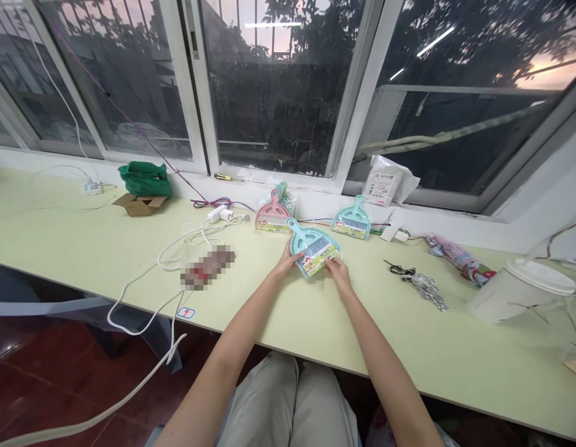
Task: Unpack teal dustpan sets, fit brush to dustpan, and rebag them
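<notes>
A packaged teal mini dustpan-and-brush set lies on the pale green table in front of me. My left hand grips its left edge near the handle. My right hand pinches its lower right corner at the paper label. Behind it, a stack of similar sets with a pink one on top leans near the window sill. Another teal set lies to the right of that stack.
White cables and a power strip lie to the left. A small cardboard box and green bag sit far left. Keys, a folded umbrella and a white lidded bucket are on the right.
</notes>
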{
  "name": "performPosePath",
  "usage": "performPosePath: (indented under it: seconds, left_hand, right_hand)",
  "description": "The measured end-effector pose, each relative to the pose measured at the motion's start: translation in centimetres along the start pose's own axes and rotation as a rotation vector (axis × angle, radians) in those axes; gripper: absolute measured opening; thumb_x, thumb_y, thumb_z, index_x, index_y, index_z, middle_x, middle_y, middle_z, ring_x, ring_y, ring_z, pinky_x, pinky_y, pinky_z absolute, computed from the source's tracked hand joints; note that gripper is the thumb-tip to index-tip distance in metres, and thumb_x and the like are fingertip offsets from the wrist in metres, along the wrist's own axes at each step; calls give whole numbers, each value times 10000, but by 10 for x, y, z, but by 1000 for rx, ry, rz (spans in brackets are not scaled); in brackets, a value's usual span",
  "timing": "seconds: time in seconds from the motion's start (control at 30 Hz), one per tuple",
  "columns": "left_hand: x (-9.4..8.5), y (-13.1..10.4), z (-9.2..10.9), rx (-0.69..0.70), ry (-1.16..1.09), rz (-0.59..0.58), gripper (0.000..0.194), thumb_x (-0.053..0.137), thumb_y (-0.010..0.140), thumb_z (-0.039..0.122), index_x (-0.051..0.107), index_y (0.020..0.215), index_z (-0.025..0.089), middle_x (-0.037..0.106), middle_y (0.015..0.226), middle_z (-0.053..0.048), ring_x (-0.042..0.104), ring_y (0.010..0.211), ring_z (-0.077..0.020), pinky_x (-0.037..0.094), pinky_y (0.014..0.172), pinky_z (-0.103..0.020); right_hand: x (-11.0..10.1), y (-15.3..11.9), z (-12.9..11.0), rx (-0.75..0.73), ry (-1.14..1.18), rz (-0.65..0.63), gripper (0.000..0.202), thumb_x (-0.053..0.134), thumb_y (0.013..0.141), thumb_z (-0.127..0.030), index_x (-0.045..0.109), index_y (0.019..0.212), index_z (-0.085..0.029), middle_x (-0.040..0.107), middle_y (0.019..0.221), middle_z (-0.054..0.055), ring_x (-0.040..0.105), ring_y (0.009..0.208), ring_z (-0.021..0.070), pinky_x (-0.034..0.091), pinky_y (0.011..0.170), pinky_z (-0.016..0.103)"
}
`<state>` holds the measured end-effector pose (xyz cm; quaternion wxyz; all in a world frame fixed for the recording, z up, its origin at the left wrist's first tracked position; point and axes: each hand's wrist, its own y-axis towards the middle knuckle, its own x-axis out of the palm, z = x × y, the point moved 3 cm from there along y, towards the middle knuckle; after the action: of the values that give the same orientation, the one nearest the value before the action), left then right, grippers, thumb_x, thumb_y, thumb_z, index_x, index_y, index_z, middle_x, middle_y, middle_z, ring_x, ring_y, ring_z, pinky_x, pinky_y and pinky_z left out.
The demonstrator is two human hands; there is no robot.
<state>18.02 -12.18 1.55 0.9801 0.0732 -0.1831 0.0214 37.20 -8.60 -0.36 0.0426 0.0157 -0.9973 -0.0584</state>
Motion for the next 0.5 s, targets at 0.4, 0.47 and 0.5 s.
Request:
performPosePath:
  seconds: [0.4,0.47,0.5]
  left_hand:
    - [-19,13,-6,-102,61,241,466,673,763,474,686,1054,110,694,842,-105,637,685,-172,503,675,-321]
    - [-26,15,-3,-100,10,356,382,620,815,408,685,1014,88,691,805,-108,632,643,-165,511,675,-332]
    - [-31,15,1,-88,-19,414,352,583,842,376,681,1007,80,693,804,-113,641,655,-170,517,688,-336]
  right_hand:
    - [-11,-1,-5,130,247,-15,503,856,504,-273,616,941,-213,735,844,24,702,769,203,600,677,330]
    - [-12,-2,-10,139,235,-90,493,861,512,-271,641,947,-193,741,851,45,704,755,212,604,672,335]
    - [-13,-1,-13,142,228,-133,490,863,520,-276,651,951,-183,743,856,53,705,751,216,606,671,337]
